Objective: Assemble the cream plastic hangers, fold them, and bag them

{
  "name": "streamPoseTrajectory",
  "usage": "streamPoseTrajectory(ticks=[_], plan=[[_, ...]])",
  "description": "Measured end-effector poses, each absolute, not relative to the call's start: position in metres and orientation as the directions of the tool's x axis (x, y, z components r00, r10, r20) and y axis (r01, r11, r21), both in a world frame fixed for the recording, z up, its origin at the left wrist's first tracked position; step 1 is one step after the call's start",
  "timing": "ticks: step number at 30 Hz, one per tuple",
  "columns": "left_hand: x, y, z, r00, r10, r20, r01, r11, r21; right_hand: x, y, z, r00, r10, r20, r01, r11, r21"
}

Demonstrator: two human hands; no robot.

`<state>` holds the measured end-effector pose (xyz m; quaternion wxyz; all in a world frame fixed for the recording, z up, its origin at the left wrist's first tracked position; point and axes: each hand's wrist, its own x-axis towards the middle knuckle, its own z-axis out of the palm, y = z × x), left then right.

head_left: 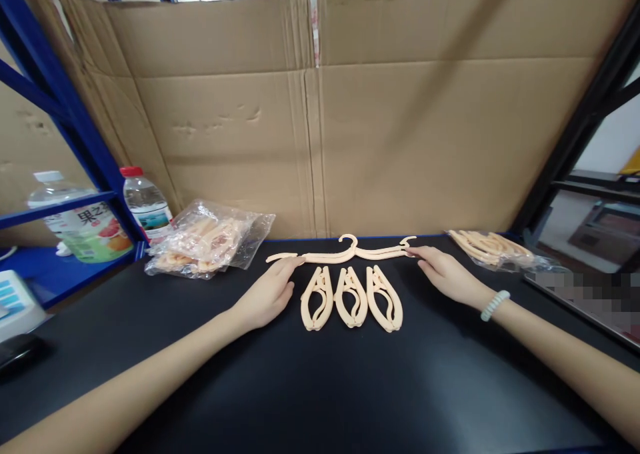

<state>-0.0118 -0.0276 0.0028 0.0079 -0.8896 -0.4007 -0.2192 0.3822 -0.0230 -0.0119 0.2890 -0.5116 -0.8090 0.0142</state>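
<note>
Low in the frame, two bare forearms run up from the bottom corners over a smooth black table (320,387) with a dull sheen. The left hand (265,297), left of centre, lies flat with relaxed fingers, its forefinger stretched to touch the left tip of an unfolded hanger (345,253); it grips nothing. The right hand (445,274), right of centre, wears a pale bead bracelet (495,305) at the wrist and rests open too, fingertips touching the hanger's right tip. So the hanger lies spread between the two hands, just above centre, pressed lightly at both ends rather than clasped: thin peach plastic, matte, with long slim arms and a small hook curling up at its middle.

Just below it, between the hands, three folded hangers (351,297) of the same plastic lie side by side, each a looped teardrop shape.

Farther up left, a crinkled clear bag (210,237) holds more peach pieces; another clear packet (495,249) lies at right. Two water bottles (145,204) stand at far left by a blue shelf frame (65,117). Creased brown cardboard (320,107) fills the back.
</note>
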Motion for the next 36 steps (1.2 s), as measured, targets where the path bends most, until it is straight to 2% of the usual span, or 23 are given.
streamPoseTrajectory(ticks=[5,15,25,30,33,36], plan=[[-0.017,-0.02,0.003,0.611,0.726,0.316,0.738,-0.666,0.103,0.392,-0.01,-0.026,-0.34,0.846,0.412,0.846,0.466,-0.258],[-0.015,-0.022,0.001,0.606,0.713,0.351,0.733,-0.673,0.101,0.382,-0.012,-0.019,-0.363,0.842,0.4,0.85,0.475,-0.227],[-0.015,-0.02,0.001,0.606,0.706,0.366,0.723,-0.681,0.117,0.371,-0.013,-0.012,-0.346,0.812,0.469,0.813,0.51,-0.282],[-0.014,-0.028,0.004,0.598,0.687,0.412,0.709,-0.693,0.127,0.371,-0.02,-0.006,-0.269,0.82,0.505,0.815,0.473,-0.334],[-0.013,-0.036,0.007,0.582,0.671,0.459,0.687,-0.708,0.164,0.375,-0.025,-0.002,-0.213,0.832,0.512,0.812,0.442,-0.381],[-0.012,-0.042,0.009,0.51,0.714,0.481,0.671,-0.679,0.298,0.377,-0.035,0.006,-0.15,0.837,0.526,0.785,0.424,-0.451]])
